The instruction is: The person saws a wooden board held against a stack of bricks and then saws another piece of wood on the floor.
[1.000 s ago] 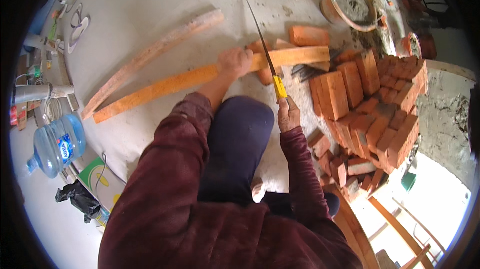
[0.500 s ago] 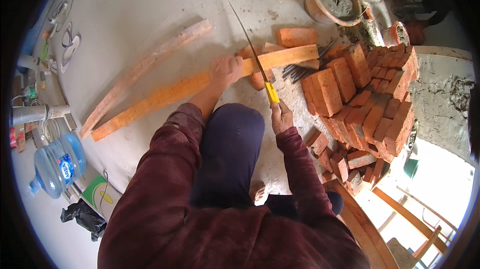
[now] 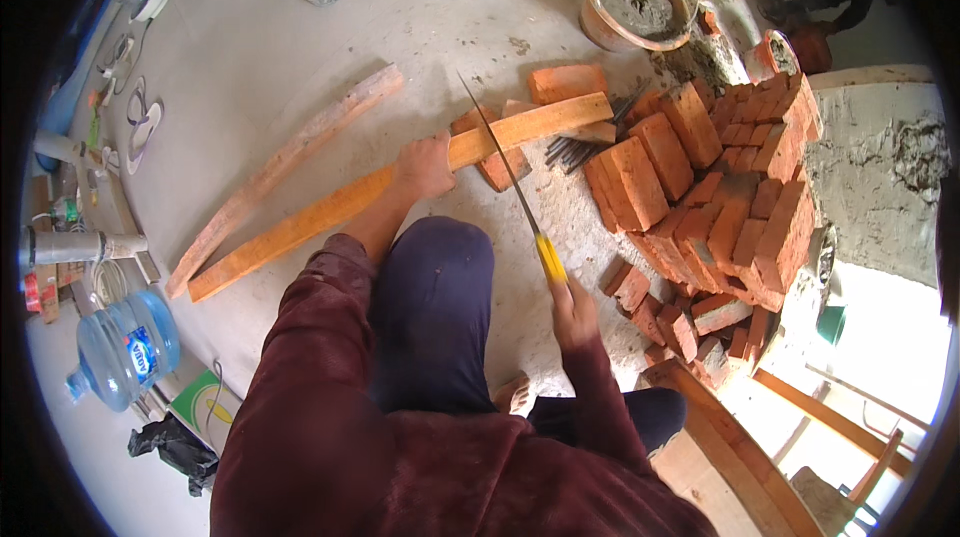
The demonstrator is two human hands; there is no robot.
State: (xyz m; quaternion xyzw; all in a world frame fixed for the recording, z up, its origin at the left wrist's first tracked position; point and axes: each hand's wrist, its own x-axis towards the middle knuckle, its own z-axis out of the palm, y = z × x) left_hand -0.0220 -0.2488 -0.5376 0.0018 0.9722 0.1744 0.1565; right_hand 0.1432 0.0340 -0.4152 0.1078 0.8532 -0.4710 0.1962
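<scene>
A long wooden plank point(image 3: 330, 209) slants from the lower left up to the right, its far end raised on bricks. My left hand point(image 3: 424, 167) is closed over the plank near its middle and presses it down. My right hand point(image 3: 572, 309) grips the yellow handle of a handsaw point(image 3: 516, 183). The thin dark blade lies across the plank, to the right of my left hand, with its tip past the plank's far edge. Under the plank are a brick point(image 3: 502, 169) and a short piece of wood point(image 3: 592, 132).
A second board point(image 3: 290, 169) lies on the floor at the left. Stacked red bricks point(image 3: 690, 207) rise close on the right, with dark metal rods point(image 3: 575, 151) beside them. A mortar bucket point(image 3: 610, 27) stands at the far right. A blue water jug point(image 3: 125, 347) lies at left.
My right hand has drawn the saw back toward me, so its blade tip is nearer the plank. My left hand keeps its hold. The whole view has shifted slightly.
</scene>
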